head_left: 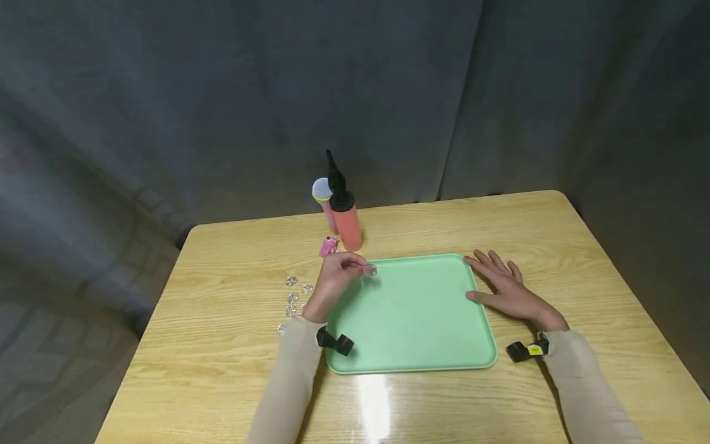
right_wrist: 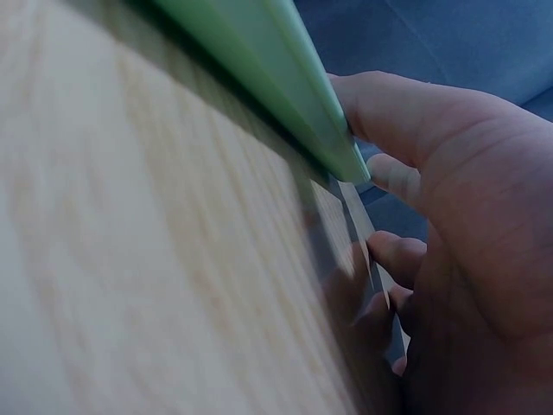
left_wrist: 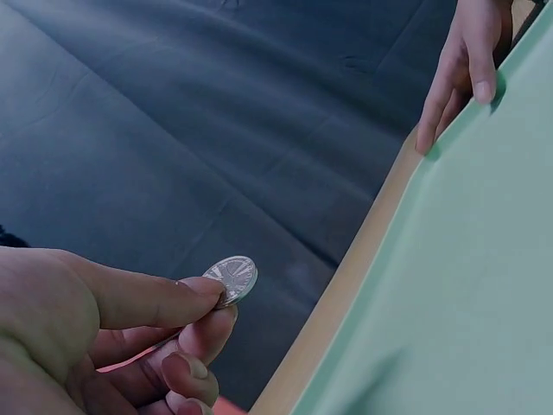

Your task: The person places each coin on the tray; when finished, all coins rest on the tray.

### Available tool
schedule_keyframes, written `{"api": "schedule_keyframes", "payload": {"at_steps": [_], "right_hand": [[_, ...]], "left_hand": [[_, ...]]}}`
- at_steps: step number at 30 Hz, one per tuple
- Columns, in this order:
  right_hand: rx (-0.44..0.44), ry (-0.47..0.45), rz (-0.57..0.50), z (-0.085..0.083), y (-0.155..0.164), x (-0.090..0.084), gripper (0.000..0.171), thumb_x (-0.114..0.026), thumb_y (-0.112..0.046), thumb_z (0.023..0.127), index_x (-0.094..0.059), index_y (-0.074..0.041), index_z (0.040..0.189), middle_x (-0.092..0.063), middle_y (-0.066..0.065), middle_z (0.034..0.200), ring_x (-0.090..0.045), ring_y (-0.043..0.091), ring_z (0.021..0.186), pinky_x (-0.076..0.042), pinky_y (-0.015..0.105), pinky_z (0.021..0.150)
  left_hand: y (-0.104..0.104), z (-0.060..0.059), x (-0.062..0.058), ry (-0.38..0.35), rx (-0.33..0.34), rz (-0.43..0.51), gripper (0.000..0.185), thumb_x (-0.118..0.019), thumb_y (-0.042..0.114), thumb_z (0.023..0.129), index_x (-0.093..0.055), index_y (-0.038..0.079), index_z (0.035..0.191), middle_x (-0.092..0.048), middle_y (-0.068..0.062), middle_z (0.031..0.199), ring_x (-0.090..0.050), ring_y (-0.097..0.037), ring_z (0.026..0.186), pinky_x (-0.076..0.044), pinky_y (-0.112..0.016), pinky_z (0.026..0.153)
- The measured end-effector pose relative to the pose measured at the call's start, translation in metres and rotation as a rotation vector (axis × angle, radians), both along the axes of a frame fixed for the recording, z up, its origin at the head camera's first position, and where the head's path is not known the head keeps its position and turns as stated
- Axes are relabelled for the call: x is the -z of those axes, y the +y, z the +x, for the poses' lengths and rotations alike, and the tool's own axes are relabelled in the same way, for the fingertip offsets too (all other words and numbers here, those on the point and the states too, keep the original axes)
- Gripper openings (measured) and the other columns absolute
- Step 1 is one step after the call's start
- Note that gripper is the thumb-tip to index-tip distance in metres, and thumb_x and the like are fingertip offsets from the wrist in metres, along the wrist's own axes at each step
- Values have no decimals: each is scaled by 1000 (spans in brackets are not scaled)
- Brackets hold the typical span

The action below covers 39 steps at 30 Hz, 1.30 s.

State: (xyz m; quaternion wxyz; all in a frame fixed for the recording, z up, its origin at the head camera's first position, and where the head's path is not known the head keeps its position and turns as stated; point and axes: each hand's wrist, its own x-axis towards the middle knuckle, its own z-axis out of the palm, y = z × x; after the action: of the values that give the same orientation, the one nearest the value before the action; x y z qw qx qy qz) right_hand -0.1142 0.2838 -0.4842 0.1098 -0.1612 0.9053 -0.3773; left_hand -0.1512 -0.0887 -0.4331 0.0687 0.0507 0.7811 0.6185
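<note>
Between thumb and fingertips, my left hand (head_left: 334, 280) pinches a silver coin (left_wrist: 233, 278) on edge, over the far left corner of the green tray (head_left: 416, 314). The coin's face shows a raised pattern in the left wrist view. Several similar coins (head_left: 292, 298) lie on the table left of the tray, partly hidden by my left wrist. At the tray's far right corner, my right hand (head_left: 507, 295) rests with fingers spread and nearly straight. Its thumb and index finger (right_wrist: 389, 112) touch the tray's rim, while the other fingers reach over the tabletop.
Behind the tray stands a coral hand pump (head_left: 348, 228) with a black nozzle. A pink toy microphone (head_left: 322, 190) stands partly behind it, and a small pink figure (head_left: 329, 246) lies in front. A dark curtain (head_left: 388, 111) hangs beyond the wooden table's (head_left: 222, 370) far edge.
</note>
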Motion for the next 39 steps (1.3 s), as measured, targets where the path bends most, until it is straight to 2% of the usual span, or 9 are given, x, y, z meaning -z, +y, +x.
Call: {"api": "schedule_keyframes", "payload": {"at_steps": [6,13,20,23,30,39], "right_hand": [[-5,1,4,-1,-3,-1,79,-65,-36,95,-24,-15,160,-7,26,167,7,50,154,13,70,114],[-10,-3,3,-1,-6,-1,79,-65,-36,96,-24,-16,160,-7,25,167,7,48,154,13,69,115],[-17,6,-6,-1,-5,-2,79,-65,-35,96,-24,-14,159,-6,26,167,8,49,154,13,70,114],[-17,12,3,-1,-6,-1,79,-66,-35,95,-25,-14,159,-7,27,167,7,50,153,12,71,113],[-6,18,16,-1,-6,0,79,-67,-36,94,-26,-14,159,-9,28,166,5,52,153,11,72,113],[1,11,19,-1,-5,0,78,-66,-36,95,-26,-14,159,-9,28,166,6,52,153,12,73,112]], "left_hand": [[15,-5,1,13,47,35,8,-65,-8,86,-72,-11,90,-74,-21,85,-64,-4,70,-49,-20,69],[32,-8,4,-16,75,12,8,-65,-5,88,-72,-8,91,-74,-19,86,-67,-16,76,-50,-24,69],[55,-9,7,-10,120,-4,7,-69,-4,87,-73,-8,91,-73,-24,90,-56,-6,68,-44,-20,63],[65,-9,8,-18,133,-8,7,-70,-3,87,-73,-8,90,-73,-24,91,-56,-5,67,-45,-19,62],[88,-8,11,-63,148,-25,6,-73,-1,86,-74,-6,88,-73,-22,87,-57,-9,66,-44,-18,60],[117,-9,17,-59,164,-100,2,-74,0,85,-77,0,84,-73,-13,77,-55,-6,60,-42,-16,56]]}}
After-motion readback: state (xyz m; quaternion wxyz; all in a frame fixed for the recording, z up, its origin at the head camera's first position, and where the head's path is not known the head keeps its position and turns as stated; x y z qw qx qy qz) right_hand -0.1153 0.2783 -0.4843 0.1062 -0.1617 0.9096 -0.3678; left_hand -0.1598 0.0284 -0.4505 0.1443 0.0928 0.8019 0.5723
